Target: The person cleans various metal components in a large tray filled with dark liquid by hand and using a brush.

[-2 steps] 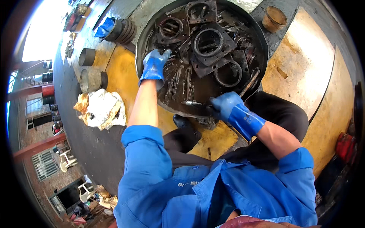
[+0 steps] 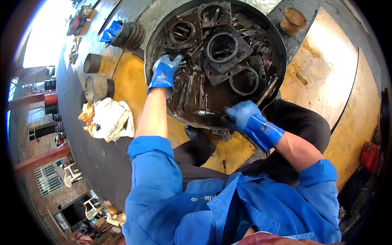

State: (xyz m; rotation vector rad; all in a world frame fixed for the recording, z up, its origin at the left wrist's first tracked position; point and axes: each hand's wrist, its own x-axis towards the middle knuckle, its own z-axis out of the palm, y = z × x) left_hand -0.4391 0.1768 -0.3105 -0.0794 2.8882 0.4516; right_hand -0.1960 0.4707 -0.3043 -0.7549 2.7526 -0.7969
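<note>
A wide round tub (image 2: 149, 45) of dark oily liquid stands before me, with blackened metal parts in it. My left hand (image 2: 164, 70), in a blue rubber glove, reaches over its left side. The fingers curl down beside a square flanged plate (image 2: 197, 32); whatever they grip is hidden. At the near right rim my right hand (image 2: 245, 115), also gloved, is closed round a slim tool (image 2: 205, 112) with a shiny metal end pointing left. Between the hands lie several oily rods (image 2: 190, 92). More flanged plates with round openings (image 2: 229, 59) are heaped farther back.
Left of the tub are white rags (image 2: 111, 119), short metal sleeves (image 2: 96, 88) and a stack of rings (image 2: 132, 36). A brown bucket (image 2: 293, 21) stands at the far right. A yellow-stained metal sheet (image 2: 314, 69) covers the floor on the right. My legs flank the near rim.
My left hand has shifted very slightly left. The right hand keeps its grip on the tool in nearly the same place. The whole view has moved a little.
</note>
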